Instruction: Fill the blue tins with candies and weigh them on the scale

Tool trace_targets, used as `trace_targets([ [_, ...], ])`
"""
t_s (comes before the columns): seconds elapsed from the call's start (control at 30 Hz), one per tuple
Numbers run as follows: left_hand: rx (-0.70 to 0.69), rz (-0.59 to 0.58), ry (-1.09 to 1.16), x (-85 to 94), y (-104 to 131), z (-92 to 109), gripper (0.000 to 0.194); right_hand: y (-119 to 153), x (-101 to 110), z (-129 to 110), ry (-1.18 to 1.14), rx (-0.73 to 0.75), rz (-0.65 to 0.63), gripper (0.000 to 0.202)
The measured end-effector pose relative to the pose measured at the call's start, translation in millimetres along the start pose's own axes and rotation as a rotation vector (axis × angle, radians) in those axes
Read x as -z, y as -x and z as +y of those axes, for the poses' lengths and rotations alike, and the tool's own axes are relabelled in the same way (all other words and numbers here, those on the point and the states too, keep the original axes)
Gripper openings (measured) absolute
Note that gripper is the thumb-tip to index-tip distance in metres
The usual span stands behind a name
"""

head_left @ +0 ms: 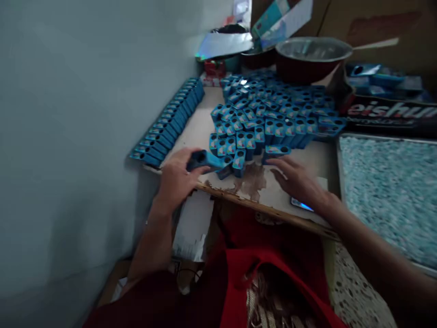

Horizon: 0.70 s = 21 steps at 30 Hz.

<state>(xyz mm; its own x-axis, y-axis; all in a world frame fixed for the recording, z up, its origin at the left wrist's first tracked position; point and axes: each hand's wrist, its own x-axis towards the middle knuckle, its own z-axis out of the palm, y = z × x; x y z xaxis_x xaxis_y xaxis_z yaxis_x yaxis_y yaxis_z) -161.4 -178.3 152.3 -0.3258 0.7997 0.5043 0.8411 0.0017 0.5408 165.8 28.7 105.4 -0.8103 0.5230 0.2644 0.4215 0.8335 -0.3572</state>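
Note:
My left hand (179,175) is closed around a small blue box (211,160) with a dark round hole in its top, held tilted over the table's near left edge. My right hand (297,180) has its fingers stretched out and apart, with the fingertips beside a blue box (278,150) at the near side of the pile. Whether they touch that box I cannot tell. Many matching blue boxes (241,139) stand close together beyond my hands, several of them tilted.
A neat row of blue boxes (170,120) runs along the wall at left. On the right lies a tray (341,182) of pale turquoise bits, below a black carton (385,111) with more boxes. A metal bowl (307,68) stands behind. A phone (300,204) lies under my right wrist.

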Motion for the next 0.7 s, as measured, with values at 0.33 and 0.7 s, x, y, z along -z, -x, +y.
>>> trace_targets([
  [0.33,0.356,0.06,-0.028,99.9,-7,-203,0.048,-94,-36,-25,0.361,0.066,-0.305,0.045],
  [0.7,0.258,-0.556,-0.341,97.9,-41,-254,0.032,-99,-31,-7,0.308,0.028,-0.443,0.036],
])
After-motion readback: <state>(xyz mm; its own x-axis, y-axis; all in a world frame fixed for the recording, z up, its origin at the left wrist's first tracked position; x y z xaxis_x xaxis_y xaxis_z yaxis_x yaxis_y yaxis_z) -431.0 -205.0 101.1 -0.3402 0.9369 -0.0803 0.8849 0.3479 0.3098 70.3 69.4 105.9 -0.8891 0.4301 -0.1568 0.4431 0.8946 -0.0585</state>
